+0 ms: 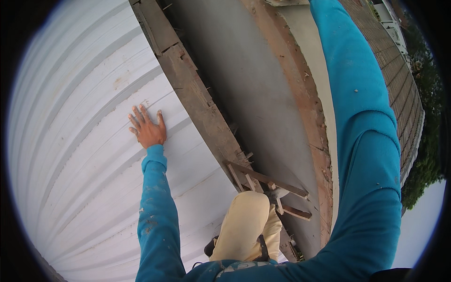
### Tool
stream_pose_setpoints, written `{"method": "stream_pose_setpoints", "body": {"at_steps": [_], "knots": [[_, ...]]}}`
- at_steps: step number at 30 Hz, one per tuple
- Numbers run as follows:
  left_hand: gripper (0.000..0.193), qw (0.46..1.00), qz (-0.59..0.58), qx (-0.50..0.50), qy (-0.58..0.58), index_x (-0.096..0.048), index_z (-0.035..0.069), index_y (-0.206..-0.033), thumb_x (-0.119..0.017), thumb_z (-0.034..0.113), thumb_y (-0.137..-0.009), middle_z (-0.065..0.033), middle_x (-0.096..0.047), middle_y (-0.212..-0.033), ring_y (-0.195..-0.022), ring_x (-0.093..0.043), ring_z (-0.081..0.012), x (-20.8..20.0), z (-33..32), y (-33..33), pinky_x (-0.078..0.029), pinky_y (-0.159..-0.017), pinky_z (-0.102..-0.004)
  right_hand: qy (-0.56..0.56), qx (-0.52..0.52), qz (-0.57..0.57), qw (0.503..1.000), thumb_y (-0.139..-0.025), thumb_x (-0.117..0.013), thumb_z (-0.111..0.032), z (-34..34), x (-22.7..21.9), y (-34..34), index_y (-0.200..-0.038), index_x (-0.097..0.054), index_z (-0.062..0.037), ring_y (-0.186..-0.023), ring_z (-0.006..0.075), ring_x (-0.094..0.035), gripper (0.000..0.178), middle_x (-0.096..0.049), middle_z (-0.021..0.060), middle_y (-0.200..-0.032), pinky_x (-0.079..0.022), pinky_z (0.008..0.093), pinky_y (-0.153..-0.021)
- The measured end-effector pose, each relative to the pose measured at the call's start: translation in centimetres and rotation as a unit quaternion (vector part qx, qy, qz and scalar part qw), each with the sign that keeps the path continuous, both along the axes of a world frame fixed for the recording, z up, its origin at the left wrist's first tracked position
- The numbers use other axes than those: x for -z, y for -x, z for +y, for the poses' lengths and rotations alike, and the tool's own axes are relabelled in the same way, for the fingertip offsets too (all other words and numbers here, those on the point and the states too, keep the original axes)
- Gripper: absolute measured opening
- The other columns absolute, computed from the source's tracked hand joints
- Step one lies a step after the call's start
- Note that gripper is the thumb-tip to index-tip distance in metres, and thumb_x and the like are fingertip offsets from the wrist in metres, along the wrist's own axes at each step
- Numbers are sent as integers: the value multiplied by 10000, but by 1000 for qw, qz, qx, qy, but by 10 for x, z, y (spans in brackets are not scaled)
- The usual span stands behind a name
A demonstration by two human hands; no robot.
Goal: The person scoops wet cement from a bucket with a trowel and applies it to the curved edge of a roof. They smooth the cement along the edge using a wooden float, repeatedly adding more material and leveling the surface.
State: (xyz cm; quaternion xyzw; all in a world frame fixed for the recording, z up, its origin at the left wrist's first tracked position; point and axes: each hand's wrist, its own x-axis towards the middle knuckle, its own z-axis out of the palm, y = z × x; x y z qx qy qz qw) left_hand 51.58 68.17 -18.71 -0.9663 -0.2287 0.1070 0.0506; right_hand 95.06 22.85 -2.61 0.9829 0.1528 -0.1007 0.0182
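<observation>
My left hand (pixel 150 130) rests palm down on the white ribbed metal roof sheet (pixel 94 141), its fingers spread, with nothing in it. Grime marks its fingertips. My right arm, in a blue sleeve, reaches far up along the right side, next to a wall top with a pale face and a rough brown mortar edge (pixel 307 89). Its hand lies beyond the upper edge of the picture. A small part of a pale flat thing (pixel 287 2) shows near the sleeve's end; whether my right hand touches it cannot be seen.
A long weathered wooden plank (pixel 192 89) runs along the roof sheet's edge. Beyond it a deep gap drops beside a grey plastered wall (pixel 249 75). A wooden frame of thin battens (pixel 268 181) juts out near my knee. Right lie a tiled roof (pixel 408 103) and trees.
</observation>
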Motion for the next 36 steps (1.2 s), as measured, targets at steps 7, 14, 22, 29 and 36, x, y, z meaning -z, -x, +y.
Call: {"method": "stream_pose_setpoints", "body": {"at_steps": [7,14,22,29,36], "knots": [[747,1000,-3,3,-9,-218,175,-1541,-328,621,-951,-61,-128,-1614,-1482,-98,-330,2,-3,-1,-151,-1175,-556,9,-53,40,998,-650,-662,-23,-53,-14,107,-1145,-657,-75,-1048,334,-616,498,-660,162,-1095,-490,420,-959],[768,999,-31,21,-39,-244,185,-1534,-294,666,-939,-65,-171,-1605,-1476,-138,-332,20,7,7,-179,-1168,-559,12,-40,71,997,-663,-668,-47,-127,-27,284,-1139,-657,-74,-1037,323,-615,476,-658,162,-1082,-489,414,-949],[873,999,-19,38,-29,-238,183,-1536,-243,767,-888,-93,-157,-1606,-1477,-140,-327,26,6,0,-165,-1161,-586,62,33,139,988,-625,-664,73,-192,-58,503,-1132,-654,-67,-1174,322,-528,526,-574,143,-1205,-446,373,-1040],[896,984,-99,95,110,-160,149,-1550,-235,758,-898,-108,-75,-1619,-1488,-45,-338,28,48,35,-78,-1160,-604,15,106,194,975,-657,-634,103,-276,-61,691,-1104,-662,-42,-1273,341,-459,471,-565,172,-1263,-372,402,-1117],[747,948,-117,218,202,-155,103,-1546,-287,582,-988,-163,-60,-1610,-1486,-6,-354,-34,-58,240,-25,-1178,-555,-40,130,109,985,-547,-648,94,-347,-62,901,-978,-687,-35,-1164,331,-499,452,-592,140,-1096,-405,396,-1051]]}}
